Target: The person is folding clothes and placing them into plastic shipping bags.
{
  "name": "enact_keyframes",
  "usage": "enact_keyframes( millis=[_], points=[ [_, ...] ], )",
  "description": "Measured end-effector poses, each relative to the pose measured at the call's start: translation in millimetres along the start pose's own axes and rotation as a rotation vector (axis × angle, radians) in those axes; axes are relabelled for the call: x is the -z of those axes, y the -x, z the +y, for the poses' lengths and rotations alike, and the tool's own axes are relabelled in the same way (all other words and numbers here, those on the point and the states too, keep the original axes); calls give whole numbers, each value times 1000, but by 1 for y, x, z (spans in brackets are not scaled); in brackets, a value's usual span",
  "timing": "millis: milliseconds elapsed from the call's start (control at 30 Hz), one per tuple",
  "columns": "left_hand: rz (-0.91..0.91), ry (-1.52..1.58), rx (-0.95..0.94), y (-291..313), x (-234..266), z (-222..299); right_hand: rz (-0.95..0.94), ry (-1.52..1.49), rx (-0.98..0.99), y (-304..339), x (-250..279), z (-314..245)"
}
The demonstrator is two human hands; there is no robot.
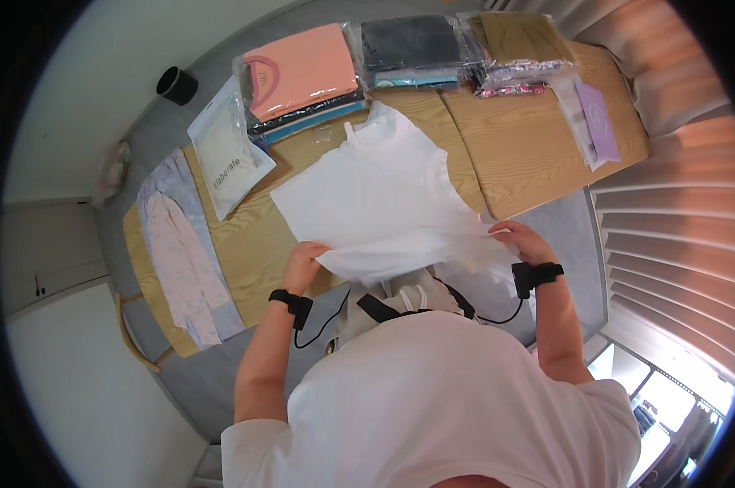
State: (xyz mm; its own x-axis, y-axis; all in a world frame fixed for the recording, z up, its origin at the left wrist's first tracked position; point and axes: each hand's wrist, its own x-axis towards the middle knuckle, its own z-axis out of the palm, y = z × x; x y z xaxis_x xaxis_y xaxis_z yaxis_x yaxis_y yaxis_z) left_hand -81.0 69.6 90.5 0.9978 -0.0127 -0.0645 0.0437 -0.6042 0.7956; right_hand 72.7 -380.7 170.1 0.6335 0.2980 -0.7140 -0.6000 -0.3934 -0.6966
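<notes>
1. Position: the white T-shirt (376, 191) lies across the table (538, 150), its near part reaching past the near edge toward the wearer's waist.
2. Left hand (306, 259): fingers closed on the near left corner of the cloth. Right hand (524, 241): fingers pinched on the right end, beyond the table edge, over the floor.
3. Slippage: should either pinch loosen, the overhanging cloth could drop and draw the rest off the table. Cause: only the margins are gripped.
4. Creasing: the near band is already rumpled between the hands. Uneven pull from left and right would probably set the folds askew.
5. Obstruction: the shirt's far end sits just beside the coral bagged garment (315, 69) and its stack; contact cannot be confirmed. A push away from the body could shift that pile or bunch the cloth.
6. Side clearance: the white plastic packet (225, 167) lies near the shirt's left side, and the pink patterned garment (176, 248) farther left. A wide leftward sweep could disturb the packet first.
7. Snagging: the left cable (323, 332) and right cable (510, 320) run from the wrist straps toward the waist, below the loose hem. A long reach might tighten them or catch fabric.
</notes>
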Motion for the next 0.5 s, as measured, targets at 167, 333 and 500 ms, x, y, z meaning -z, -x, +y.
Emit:
enact_keyframes(
  millis=[167, 333, 500],
  points=[
    [-47, 225, 183, -6, 16, 19, 60, 63, 124, 18, 5, -26],
    [-128, 388, 222, -2, 87, 113, 133, -333, 381, 99, 38, -74],
    [-239, 364, 127, 19, 123, 165, 438, -462, 556, 178, 34, -137]
  ],
)
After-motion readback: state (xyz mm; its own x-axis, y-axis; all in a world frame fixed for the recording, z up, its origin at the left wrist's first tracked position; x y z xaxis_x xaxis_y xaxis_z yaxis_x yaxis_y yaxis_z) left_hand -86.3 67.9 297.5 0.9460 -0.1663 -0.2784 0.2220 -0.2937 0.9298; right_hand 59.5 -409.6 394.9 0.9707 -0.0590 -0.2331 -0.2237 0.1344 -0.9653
